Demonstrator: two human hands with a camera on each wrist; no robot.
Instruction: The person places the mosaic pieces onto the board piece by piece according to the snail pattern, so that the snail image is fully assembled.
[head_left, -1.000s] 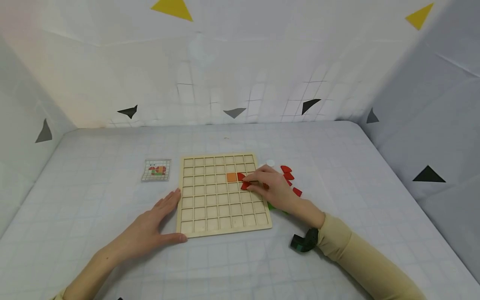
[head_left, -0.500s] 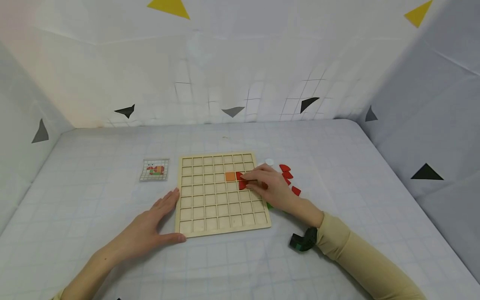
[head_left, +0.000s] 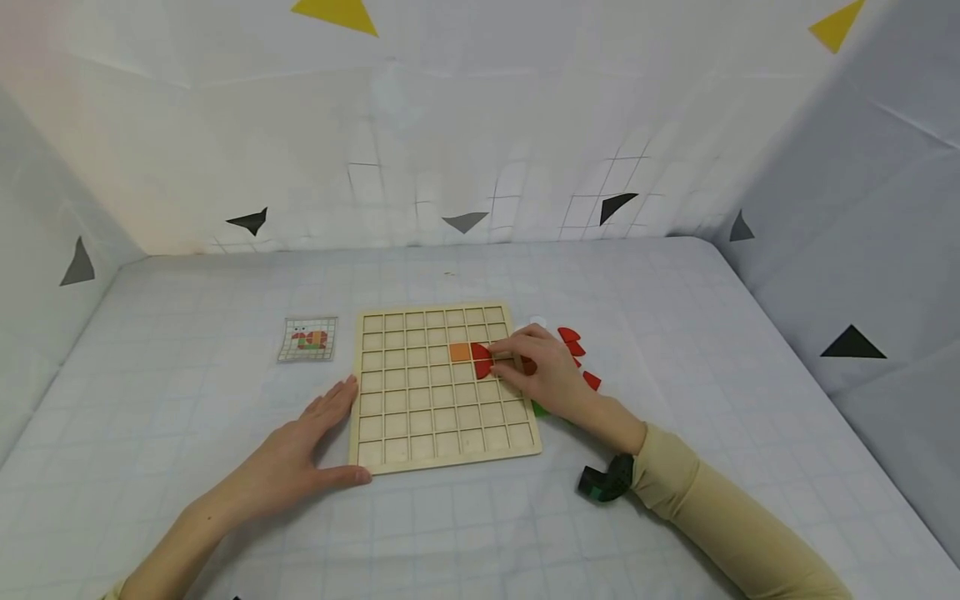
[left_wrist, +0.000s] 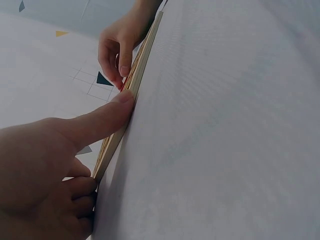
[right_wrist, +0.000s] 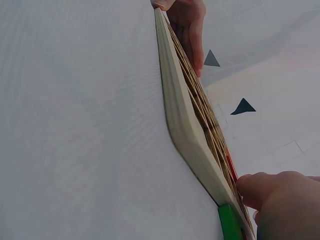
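A wooden grid board [head_left: 405,468] lies flat on the table. In its cells sit an orange square [head_left: 459,353] and, to its right, two red quarter-circle pieces, the upper [head_left: 479,350] and the lower [head_left: 482,369], together shaped like a half-disc. My right hand [head_left: 551,375] bends over the board's right side, index fingertip and thumb tip apart at the rounded edges of these red pieces. Under its palm shows another dark red piece [head_left: 528,365], partly hidden. With fingers extended, my left hand [head_left: 288,462] rests along the board's left edge, thumb at the near left corner.
Left of the board lies a small picture card [head_left: 308,339] with a gridded, coloured figure. Right of it, partly behind my right hand, are several loose red pieces [head_left: 569,335], a white disc [head_left: 537,321] and green pieces [head_left: 540,409]. White cloth walls surround the table.
The lower red quarter-circle, tilted a second ago, now lies squarely under the upper one. My right fingertips have drawn slightly right, uncovering more of both. My left hand stays on the board's edge.
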